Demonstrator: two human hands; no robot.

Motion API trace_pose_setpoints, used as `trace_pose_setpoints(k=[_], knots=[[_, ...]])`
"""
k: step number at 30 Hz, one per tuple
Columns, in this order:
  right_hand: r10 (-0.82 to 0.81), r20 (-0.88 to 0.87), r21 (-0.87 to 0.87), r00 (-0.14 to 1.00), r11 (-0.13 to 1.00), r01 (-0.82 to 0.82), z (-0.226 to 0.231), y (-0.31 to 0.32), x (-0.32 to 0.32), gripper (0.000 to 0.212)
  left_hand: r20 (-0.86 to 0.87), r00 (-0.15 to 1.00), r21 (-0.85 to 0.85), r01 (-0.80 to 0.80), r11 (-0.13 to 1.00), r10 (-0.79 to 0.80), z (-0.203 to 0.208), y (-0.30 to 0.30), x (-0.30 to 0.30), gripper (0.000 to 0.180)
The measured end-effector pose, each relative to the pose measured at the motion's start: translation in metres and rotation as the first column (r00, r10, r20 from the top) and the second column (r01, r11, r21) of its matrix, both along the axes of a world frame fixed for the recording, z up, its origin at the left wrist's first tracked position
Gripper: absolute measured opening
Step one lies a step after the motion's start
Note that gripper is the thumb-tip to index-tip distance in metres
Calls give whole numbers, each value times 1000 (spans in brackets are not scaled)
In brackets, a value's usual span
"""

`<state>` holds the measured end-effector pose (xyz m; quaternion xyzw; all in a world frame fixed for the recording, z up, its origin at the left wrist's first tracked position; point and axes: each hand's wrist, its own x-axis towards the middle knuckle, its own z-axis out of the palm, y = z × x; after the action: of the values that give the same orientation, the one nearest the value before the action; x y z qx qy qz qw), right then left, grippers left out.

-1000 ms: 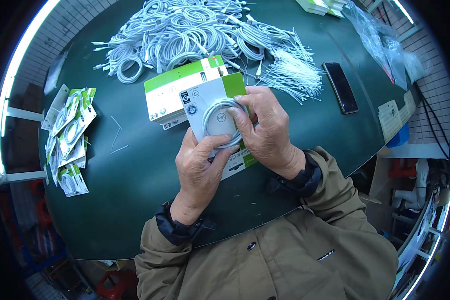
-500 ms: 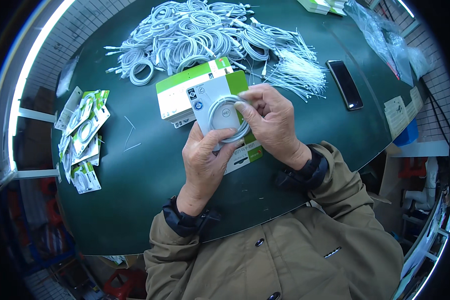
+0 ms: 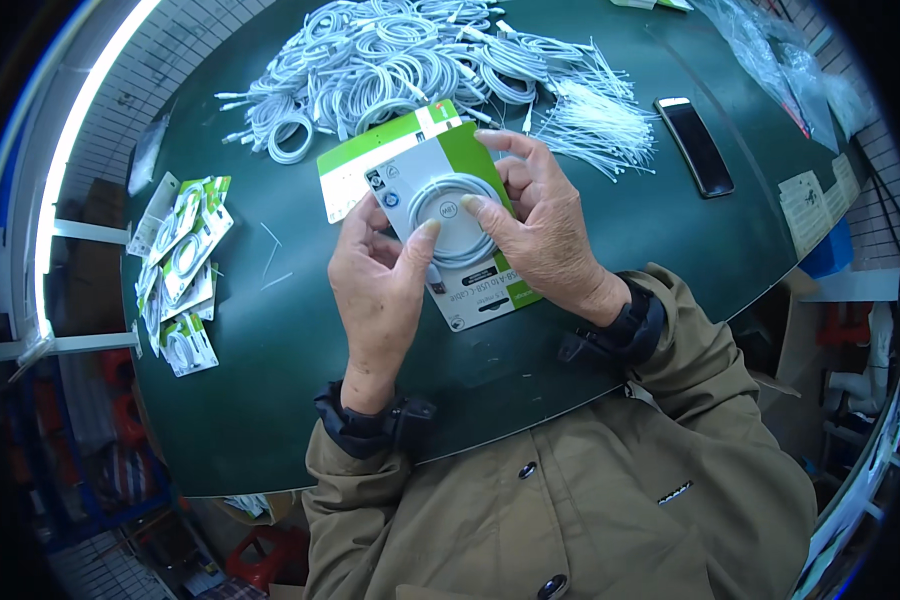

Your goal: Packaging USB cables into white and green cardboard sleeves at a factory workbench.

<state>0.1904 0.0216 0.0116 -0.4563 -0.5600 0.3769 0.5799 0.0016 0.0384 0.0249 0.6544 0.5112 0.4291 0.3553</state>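
Note:
Over the table I hold a white and green packaging card [image 3: 462, 149], tilted, with a coiled white cable [image 3: 450, 182] lying flat on its face. The thumb of my left hand [image 3: 372, 290] rests at the coil's left side, its fingers by the card's left edge and partly hidden. My right hand [image 3: 548, 225] grips the card's right side, thumb pressing on the coil and fingers at the edge and behind. One cable connector [image 3: 435, 280] shows below the coil. Just beyond lies a stack of similar cards [image 3: 342, 196], partly covered by the held one.
A large heap of coiled white cables [image 3: 370, 65] lies at the back, beside a bundle of white cable ties [image 3: 595, 125]. Carded cables [image 3: 182, 255] are piled at left, near loose tie scraps [image 3: 273, 262]. A phone [image 3: 695, 147] and clear plastic bags [image 3: 770, 70] lie at right.
My left thumb has drawn back from the coil's lower part to its left side. The coil now lies flatter on the card, and my right thumb has come down onto it.

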Motion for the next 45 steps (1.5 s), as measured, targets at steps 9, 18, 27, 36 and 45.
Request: trace_pose_setpoints(k=[9,18,27,36,45], knots=[[92,-151,13,984,996,-91,9,-2,-1,49,457,889,-162,128,979,-41,3,6,10,33],[56,-202,28,978,998,-51,2,1,-5,44,441,896,-2,59,998,-52,0,-1,15,38],[3,-195,-5,981,1000,-4,1,6,0,37,-503,863,554,279,785,48,20,-19,6,37],[-44,-169,43,985,998,52,-6,5,-3,39,-597,802,462,356,812,-11,26,-17,22,31],[-110,-36,82,993,990,112,-4,3,0,39,-428,903,447,194,873,19,16,-23,39,28]])
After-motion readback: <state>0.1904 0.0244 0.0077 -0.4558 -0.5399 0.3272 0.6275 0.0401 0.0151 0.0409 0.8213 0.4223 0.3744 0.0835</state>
